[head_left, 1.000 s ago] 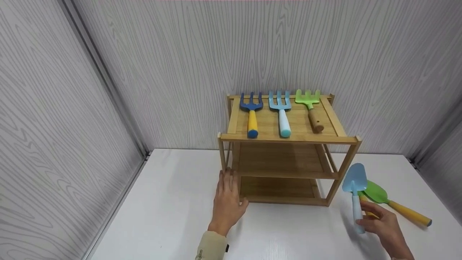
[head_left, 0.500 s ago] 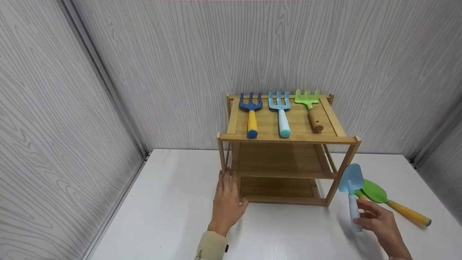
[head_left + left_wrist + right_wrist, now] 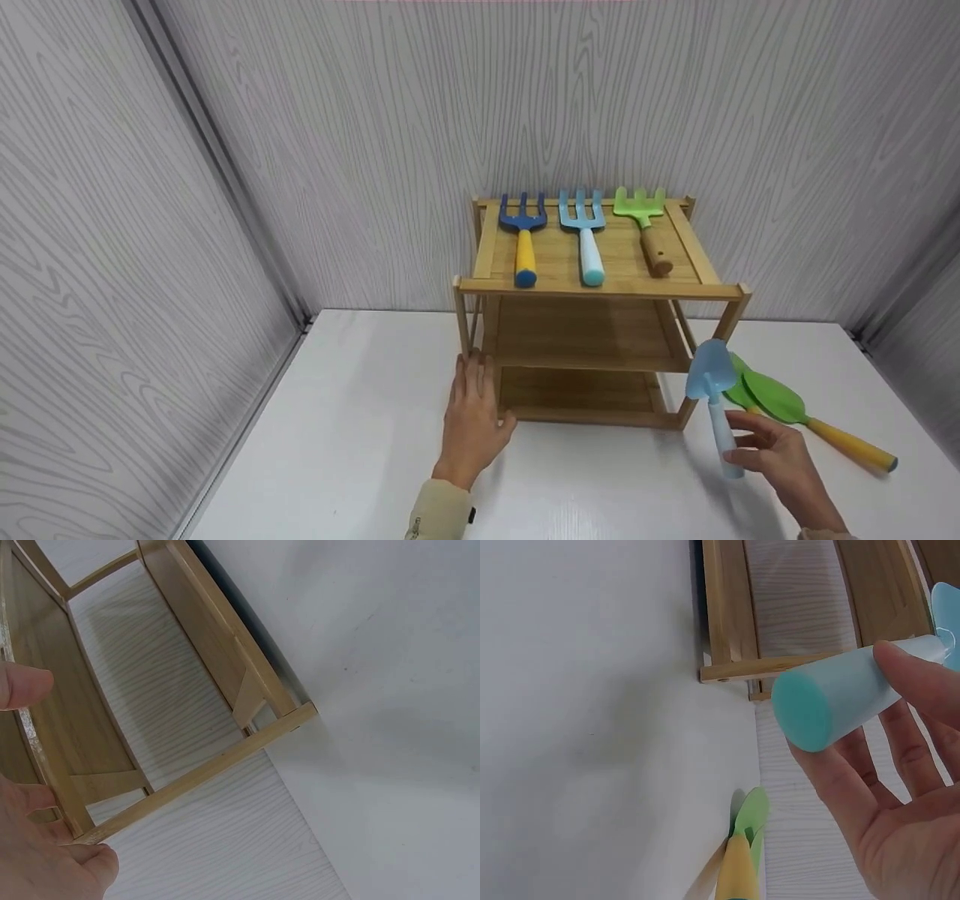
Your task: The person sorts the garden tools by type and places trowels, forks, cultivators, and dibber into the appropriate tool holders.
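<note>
My right hand (image 3: 784, 457) holds a light blue hand trowel (image 3: 724, 442) by its pale handle, pinched between thumb and fingers. The blade points up and away, in front of the rack's right front post. In the right wrist view the turquoise handle end (image 3: 801, 711) faces the camera. My left hand (image 3: 474, 424) grips the left front post of a three-tier wooden rack (image 3: 600, 291), fingertips around the post in the left wrist view. On the top tier lie a dark blue fork with yellow handle (image 3: 525, 251), a light blue fork (image 3: 589, 251) and a green fork with brown handle (image 3: 652, 244).
Two green-bladed trowels with yellow handles lie right of the rack; the nearer one (image 3: 844, 439) partly covers the other (image 3: 736, 379). The white table (image 3: 360, 420) meets grey wood-patterned walls (image 3: 360, 150) at the back and sides.
My right hand has moved left with the light blue trowel, whose blade now tilts left. More of the rear green trowel shows. The left hand stays on the post.
</note>
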A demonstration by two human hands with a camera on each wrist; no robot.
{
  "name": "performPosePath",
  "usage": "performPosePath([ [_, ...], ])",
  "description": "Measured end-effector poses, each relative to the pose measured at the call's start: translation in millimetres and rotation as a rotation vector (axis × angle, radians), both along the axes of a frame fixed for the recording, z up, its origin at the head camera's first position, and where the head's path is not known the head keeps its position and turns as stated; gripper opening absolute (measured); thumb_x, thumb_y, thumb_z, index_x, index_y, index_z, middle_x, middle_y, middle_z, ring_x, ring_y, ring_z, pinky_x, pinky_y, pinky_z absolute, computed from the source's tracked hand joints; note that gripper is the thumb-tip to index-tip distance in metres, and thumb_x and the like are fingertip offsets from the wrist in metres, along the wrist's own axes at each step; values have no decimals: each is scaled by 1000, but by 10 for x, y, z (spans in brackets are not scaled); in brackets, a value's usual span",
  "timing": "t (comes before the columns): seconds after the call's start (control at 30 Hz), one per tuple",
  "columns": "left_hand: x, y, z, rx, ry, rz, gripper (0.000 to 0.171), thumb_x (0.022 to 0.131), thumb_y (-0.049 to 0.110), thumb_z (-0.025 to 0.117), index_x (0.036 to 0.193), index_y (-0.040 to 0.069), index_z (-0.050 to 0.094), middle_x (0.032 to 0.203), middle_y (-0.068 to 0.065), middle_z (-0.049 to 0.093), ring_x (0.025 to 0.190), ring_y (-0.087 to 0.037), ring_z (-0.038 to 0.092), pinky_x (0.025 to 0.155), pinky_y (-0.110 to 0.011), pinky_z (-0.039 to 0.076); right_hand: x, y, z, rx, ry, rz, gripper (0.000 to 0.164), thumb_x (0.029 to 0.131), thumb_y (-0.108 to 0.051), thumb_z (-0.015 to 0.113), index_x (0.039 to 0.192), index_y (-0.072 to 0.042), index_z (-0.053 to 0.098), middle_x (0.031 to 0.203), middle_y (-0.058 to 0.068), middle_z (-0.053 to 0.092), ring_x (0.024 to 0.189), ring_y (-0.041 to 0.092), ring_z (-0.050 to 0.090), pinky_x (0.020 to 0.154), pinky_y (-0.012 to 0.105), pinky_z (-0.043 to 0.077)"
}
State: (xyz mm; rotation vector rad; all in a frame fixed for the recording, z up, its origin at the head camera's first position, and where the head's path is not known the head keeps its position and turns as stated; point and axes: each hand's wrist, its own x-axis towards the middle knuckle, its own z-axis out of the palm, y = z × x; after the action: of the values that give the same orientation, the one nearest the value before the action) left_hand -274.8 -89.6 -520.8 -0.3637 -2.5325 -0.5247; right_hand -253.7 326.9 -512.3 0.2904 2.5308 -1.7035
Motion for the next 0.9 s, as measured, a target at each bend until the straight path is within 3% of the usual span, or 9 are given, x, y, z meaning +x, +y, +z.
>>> performPosePath([
  [0.17,0,0,0,-4,11,0,84,83,21,77,150,-8,36,155,-27,32,145,-49,27,112,-52,37,0,-112,49,29,53,51,67,72,12,78,136,10,56,125,23,66,98,24,64,77,37,57],
  [0.33,4,-1,8,-11,31,0,84,82,19,77,150,-8,36,154,-27,33,144,-48,29,114,-51,35,-5,-219,116,6,100,120,65,73,11,76,135,12,56,123,23,67,95,22,65,75,37,57],
  [0.63,12,4,6,-16,5,12,85,83,21,78,151,-8,36,156,-27,32,146,-47,28,115,-50,34,-19,-366,242,-35,99,222,64,77,10,74,137,13,53,127,27,62,95,26,65,75,41,59],
  [0.9,12,4,15,-19,-7,18,85,84,23,78,152,-7,36,156,-26,31,146,-47,28,114,-49,35,-37,-480,308,-32,64,222,64,77,4,78,137,10,55,128,24,63,93,24,64,73,38,59],
])
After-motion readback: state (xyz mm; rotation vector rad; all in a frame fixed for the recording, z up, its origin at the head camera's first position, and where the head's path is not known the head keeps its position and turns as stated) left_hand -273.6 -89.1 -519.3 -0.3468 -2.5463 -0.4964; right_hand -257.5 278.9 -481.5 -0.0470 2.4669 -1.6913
